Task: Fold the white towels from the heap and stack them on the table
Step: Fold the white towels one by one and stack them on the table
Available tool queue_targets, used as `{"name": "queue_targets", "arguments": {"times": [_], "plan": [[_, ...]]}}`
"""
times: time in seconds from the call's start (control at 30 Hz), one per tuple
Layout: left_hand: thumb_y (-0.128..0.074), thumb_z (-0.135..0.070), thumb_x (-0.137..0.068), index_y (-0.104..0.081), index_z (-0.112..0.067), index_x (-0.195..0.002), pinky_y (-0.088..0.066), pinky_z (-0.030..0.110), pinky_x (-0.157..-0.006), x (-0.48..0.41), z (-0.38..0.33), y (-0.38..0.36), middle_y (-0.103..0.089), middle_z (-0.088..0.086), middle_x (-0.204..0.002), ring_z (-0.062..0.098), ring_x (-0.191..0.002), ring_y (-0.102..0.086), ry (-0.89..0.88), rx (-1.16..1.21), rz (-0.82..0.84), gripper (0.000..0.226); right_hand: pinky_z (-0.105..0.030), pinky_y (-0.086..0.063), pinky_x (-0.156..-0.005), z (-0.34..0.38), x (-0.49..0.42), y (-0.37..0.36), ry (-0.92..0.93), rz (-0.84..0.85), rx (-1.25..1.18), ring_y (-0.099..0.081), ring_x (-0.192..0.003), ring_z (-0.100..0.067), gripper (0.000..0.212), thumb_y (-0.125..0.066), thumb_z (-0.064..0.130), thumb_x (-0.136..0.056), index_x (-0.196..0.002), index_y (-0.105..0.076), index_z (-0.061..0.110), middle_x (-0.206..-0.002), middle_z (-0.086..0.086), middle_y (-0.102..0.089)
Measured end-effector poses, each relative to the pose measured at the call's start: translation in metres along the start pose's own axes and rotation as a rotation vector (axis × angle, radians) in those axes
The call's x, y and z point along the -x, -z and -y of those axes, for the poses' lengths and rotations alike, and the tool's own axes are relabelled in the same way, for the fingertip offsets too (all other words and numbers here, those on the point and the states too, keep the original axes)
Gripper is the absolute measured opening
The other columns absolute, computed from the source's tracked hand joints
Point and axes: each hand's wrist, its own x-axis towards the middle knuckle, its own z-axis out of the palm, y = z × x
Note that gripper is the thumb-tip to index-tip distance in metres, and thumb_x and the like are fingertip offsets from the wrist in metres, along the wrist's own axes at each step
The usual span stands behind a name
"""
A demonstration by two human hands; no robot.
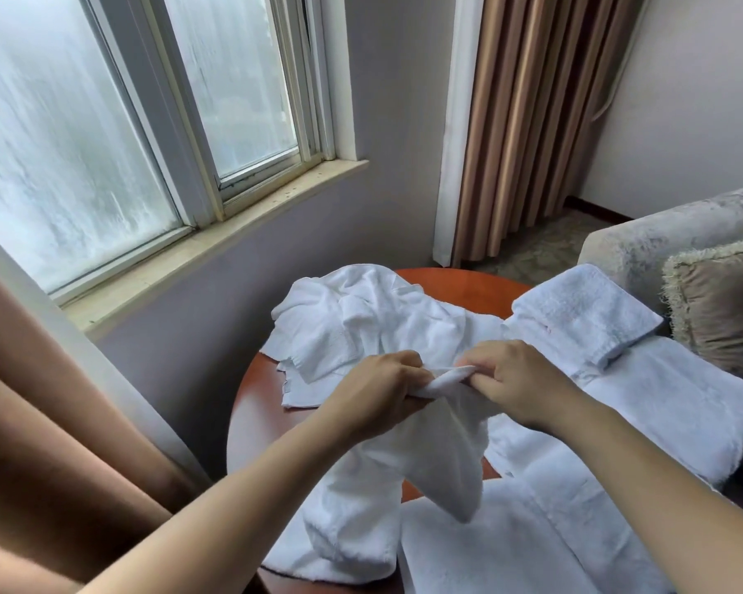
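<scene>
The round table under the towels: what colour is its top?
The table top is glossy reddish-brown, seen best in the head view.

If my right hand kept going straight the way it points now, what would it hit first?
Probably the left hand: the right hand points toward it along the bunched edge of the white towel both grip, with little gap between. Depth is hard to judge here.

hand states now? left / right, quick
Left hand: closed, grip on the bunched edge of the white towel.
Right hand: closed, grip on the same towel edge.
</scene>
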Motion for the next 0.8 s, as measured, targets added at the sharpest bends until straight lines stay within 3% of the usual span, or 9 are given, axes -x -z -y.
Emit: {"name": "queue_targets", "arguments": {"times": [0.07,0.13,0.23,0.37,0.5,0.6,0.73,0.8], "plan": [[-0.071,-0.016,-0.080,-0.060,-0.009,-0.068,-0.033,0.026,-0.055,0.007,0.001,-0.001,-0.039,-0.014,-0.069,0.009,-0.061,-0.037,0.058,0.089,-0.011,0.018,-0.031,-0.046,-0.072,0.006,-0.004,0.005,0.050,-0.097,0.022,-0.057,-0.078,-0.011,0.023,-0.050,0.015,-0.085,-0.081,-0.071,0.022,-0.078,0.018,-0.061],[-0.072,-0.013,-0.076,-0.066,-0.005,-0.074,-0.039,0.022,-0.062,0.010,0.000,0.000,-0.051,-0.013,-0.078,0.009,-0.071,-0.050,0.120,0.311,-0.016,0.011,-0.036,-0.048,-0.074,0.014,-0.010,0.011,0.076,-0.136,0.036,-0.059,-0.082,-0.016,0.030,-0.039,0.027,-0.081,-0.085,-0.069,0.023,-0.082,0.017,-0.060],[-0.075,-0.028,-0.072,-0.068,-0.004,-0.084,-0.044,0.026,-0.077,0.006,-0.002,0.005,-0.059,-0.001,-0.090,0.009,-0.084,-0.056,0.260,0.641,-0.070,0.028,-0.046,-0.049,-0.070,0.021,-0.019,0.019,0.127,-0.138,0.043,-0.058,-0.079,-0.024,0.036,-0.029,0.035,-0.077,-0.084,-0.061,0.022,-0.084,0.009,-0.059],[-0.075,-0.036,-0.072,-0.066,-0.001,-0.093,-0.044,0.032,-0.079,-0.002,-0.006,0.012,-0.059,0.001,-0.089,0.013,-0.087,-0.056,0.385,0.863,0.040,0.042,-0.052,-0.048,-0.064,0.028,-0.026,0.027,0.187,-0.144,-0.013,-0.055,-0.071,-0.027,0.011,-0.037,0.026,-0.080,-0.082,-0.048,0.028,-0.076,0.008,-0.055],[-0.070,-0.046,-0.072,-0.070,-0.011,-0.084,-0.038,0.014,-0.088,-0.011,-0.011,0.010,-0.054,-0.009,-0.102,-0.004,-0.098,-0.050,0.369,0.644,-0.039,0.037,-0.052,-0.050,-0.066,0.036,-0.029,0.039,0.231,-0.132,-0.009,-0.054,-0.073,-0.028,0.014,-0.035,0.026,-0.075,-0.082,-0.044,0.034,-0.079,0.008,-0.052],[-0.067,-0.043,-0.077,-0.066,-0.035,-0.072,-0.039,0.024,-0.097,-0.016,-0.013,0.008,-0.053,-0.008,-0.119,0.004,-0.115,-0.048,0.352,0.542,-0.034,0.010,-0.048,-0.052,-0.069,0.036,-0.033,0.044,0.287,-0.125,-0.035,-0.057,-0.078,-0.021,0.025,-0.040,0.013,-0.072,-0.078,-0.052,0.035,-0.082,0.011,-0.055],[-0.058,-0.024,-0.084,-0.056,-0.021,-0.067,-0.042,0.030,-0.075,-0.027,-0.021,0.005,-0.055,-0.012,-0.084,0.006,-0.081,-0.053,0.256,0.535,0.013,0.018,-0.044,-0.052,-0.071,0.037,-0.036,0.047,0.274,-0.125,-0.057,-0.060,-0.079,-0.017,0.028,-0.049,0.010,-0.067,-0.067,-0.056,0.037,-0.080,0.011,-0.059],[-0.056,-0.020,-0.084,-0.062,-0.011,-0.071,-0.042,0.027,-0.075,-0.029,-0.019,0.006,-0.061,-0.006,-0.088,0.010,-0.083,-0.056,0.260,0.543,-0.041,0.017,-0.037,-0.051,-0.072,0.035,-0.035,0.050,0.226,-0.121,-0.077,-0.060,-0.081,-0.012,0.026,-0.052,0.012,-0.065,-0.065,-0.057,0.037,-0.081,0.012,-0.060]]}}
